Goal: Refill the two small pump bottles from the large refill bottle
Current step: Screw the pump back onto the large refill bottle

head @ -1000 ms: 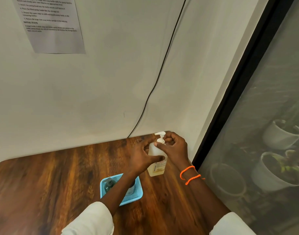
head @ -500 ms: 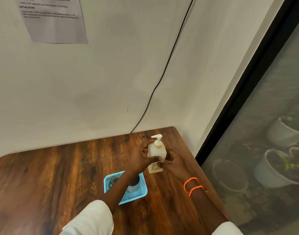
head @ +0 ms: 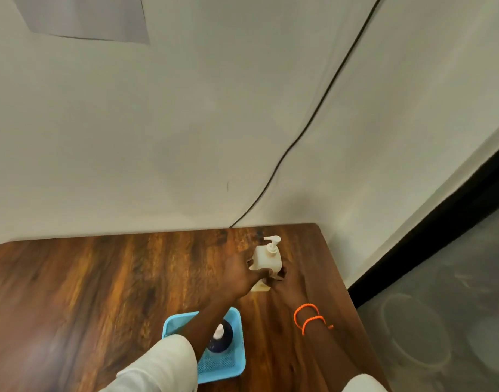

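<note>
The large refill bottle (head: 266,260), pale cream with a white pump head, stands upright on the wooden table (head: 101,278) near its far right corner. My left hand (head: 241,274) grips its left side, with the thumb across the front. Against the bottle's lower right side lies my right hand (head: 285,281), fingers curled on it; two orange bands circle that wrist. A small dark pump bottle (head: 220,338) with a white top stands in the blue mesh basket (head: 228,369), partly under my left forearm. A second small bottle does not show.
A white wall backs the table, with a black cable (head: 313,120) running down to the table's rear edge and a paper sheet (head: 84,18) at upper left. The table's right edge borders a dark-framed glass panel (head: 440,278).
My right hand has dropped from the pump head to the bottle's lower right side. The bottle has shifted slightly away from me on the table. My left hand keeps its grip.
</note>
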